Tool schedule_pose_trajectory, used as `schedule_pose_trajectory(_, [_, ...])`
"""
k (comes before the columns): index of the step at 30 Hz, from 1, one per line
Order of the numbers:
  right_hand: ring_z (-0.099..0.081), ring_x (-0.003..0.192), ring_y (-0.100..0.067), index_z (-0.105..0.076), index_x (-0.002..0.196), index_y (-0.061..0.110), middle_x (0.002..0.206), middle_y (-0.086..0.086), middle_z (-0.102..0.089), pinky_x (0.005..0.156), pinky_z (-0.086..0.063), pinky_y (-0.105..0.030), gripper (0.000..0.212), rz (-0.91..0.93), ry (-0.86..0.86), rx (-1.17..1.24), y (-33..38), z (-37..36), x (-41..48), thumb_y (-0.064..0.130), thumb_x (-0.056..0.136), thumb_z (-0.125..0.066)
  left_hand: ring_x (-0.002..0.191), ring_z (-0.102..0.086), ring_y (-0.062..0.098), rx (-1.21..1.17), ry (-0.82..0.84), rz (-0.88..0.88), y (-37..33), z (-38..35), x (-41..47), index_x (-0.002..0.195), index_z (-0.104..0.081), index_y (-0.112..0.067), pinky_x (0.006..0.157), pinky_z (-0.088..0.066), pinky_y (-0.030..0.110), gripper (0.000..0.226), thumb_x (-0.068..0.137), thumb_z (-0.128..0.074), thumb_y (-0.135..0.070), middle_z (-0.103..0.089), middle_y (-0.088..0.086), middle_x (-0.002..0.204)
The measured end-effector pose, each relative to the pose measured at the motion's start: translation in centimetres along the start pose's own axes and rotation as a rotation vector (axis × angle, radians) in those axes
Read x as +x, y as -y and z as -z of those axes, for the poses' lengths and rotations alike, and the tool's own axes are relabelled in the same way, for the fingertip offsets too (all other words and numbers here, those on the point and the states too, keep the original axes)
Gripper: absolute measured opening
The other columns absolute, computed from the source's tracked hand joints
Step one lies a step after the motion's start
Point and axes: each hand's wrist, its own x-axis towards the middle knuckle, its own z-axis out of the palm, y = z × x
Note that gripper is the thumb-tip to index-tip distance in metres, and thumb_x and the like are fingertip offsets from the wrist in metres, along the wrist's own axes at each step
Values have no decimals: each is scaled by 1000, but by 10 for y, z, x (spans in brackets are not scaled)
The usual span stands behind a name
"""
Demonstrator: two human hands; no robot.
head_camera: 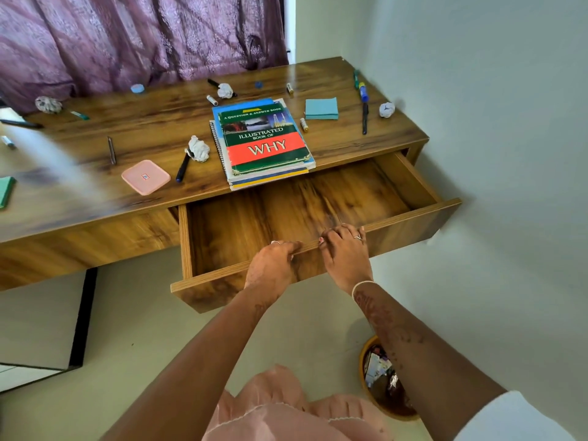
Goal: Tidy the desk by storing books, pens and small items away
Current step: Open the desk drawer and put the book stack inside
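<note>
both hands grip the front edge of the open drawer (pixel 318 246), left hand (pixel 270 265) and right hand (pixel 345 249) side by side, probably to make storage space. books (pixel 264 141) and pens (pixel 183 167) lie on the desk (pixel 143 128).

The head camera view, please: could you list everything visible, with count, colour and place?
desk: one, brown wood, against the wall
drawer: one, wood, pulled open, nothing inside
book stack: one, green and red cover on top, desk front edge above the drawer
crumpled paper balls: four, white, scattered on the desk
sticky note pad: one, light blue, right of the books
pink case: one, left of the books
pens and markers: several, mostly dark, scattered
curtain: purple, behind the desk
waste basket: one, on the floor, partly hidden
left hand: grip on the drawer front
right hand: grip on the drawer front
</note>
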Motion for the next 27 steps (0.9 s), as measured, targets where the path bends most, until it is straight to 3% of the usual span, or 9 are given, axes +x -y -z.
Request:
schedule_pose_trajectory(16, [-50,121,-27,-65,111,19,117,-5,-64,116,-22,-47,33,54,58,-70,-9,13,-22,36,100,-39,109,-60,14,-14,-58,132,-25,-12,-32,133,-57,-29,93,-54,33,41,97,-51,-9,-63,-7,126])
schedule_pose_trajectory(22, [-49,123,-27,-62,114,19,121,-6,-61,117,-19,-46,34,64,171,-76,-6,29,-15,37,99,-38,102,-60,15,18,94,148,-29,-2,-30,138,-51,-30,87,-56,33,42,98,-50,-15,-59,-5,128])
schedule_pose_trajectory(27, [-44,128,-24,-57,123,19,131,-3,-56,118,-21,-44,33,135,194,-63,2,41,-5,35,98,-45,131,-47,18,71,186,114,-30,7,-29,144,-43,-26,107,-44,37,47,98,-51,-19,-45,-5,148])
